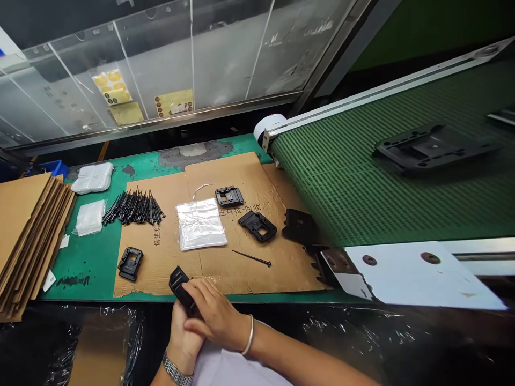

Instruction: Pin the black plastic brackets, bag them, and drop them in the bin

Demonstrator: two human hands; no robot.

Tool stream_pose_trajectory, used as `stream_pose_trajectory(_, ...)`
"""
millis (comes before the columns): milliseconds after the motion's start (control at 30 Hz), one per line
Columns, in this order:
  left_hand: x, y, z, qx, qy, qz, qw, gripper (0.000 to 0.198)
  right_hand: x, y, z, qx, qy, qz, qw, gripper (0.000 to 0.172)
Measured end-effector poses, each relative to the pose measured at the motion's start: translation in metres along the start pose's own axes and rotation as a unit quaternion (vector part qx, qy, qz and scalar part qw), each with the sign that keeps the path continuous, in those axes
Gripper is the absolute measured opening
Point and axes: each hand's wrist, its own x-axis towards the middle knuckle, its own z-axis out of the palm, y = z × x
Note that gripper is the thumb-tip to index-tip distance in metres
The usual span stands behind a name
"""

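Note:
At the front edge of the table, a black plastic bracket sticks up between my two hands. My left hand, with a metal watch at the wrist, is closed round its lower part. My right hand, wearing a bangle, presses its fingers over the same bracket from the right. The lower end of the bracket is hidden by my hands. Ahead lie a stack of clear plastic bags and a single black pin-like rod. Similar black brackets rest on the cardboard sheet, one to the left and two to the right.
A pile of black rods lies at the left, beside bundles of white bags. Flat cardboard is stacked far left. On the right, a green conveyor belt carries a blurred black part. Its white end plate juts out.

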Motion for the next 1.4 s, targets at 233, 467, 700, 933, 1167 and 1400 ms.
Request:
stream_pose_trajectory(233, 0.011, -0.007, -0.005, -0.073, 0.109, -0.183, 0.974, 0.011, 0.024, 0.087, 0.003, 0.024, -0.143, 0.227, 0.963, 0.018)
stream_pose_trajectory(467, 0.042, 0.009, -0.025, 0.004, 0.119, -0.033, 0.992, 0.019, 0.068, 0.121, 0.007, -0.141, -0.076, 0.235, 0.959, 0.022)
stream_pose_trajectory(700, 0.125, 0.041, -0.029, 0.33, 0.071, 0.277, 0.9, 0.028, 0.119, 0.147, 0.035, -0.135, -0.117, 0.245, 0.953, 0.024)
stream_pose_trajectory(933, 0.158, 0.067, -0.011, 0.46, 0.025, 0.355, 0.813, 0.03, 0.12, 0.17, 0.031, -0.018, -0.091, 0.267, 0.959, 0.014)
stream_pose_trajectory(1167, 0.167, 0.064, -0.006, 0.735, -0.029, 0.423, 0.528, 0.032, 0.124, 0.168, 0.016, 0.185, 0.008, 0.306, 0.934, 0.028)
stream_pose_trajectory(1400, 0.171, 0.075, -0.002, 0.635, -0.013, 0.552, 0.54, 0.061, 0.124, 0.151, 0.009, 0.339, 0.085, 0.328, 0.878, 0.043)
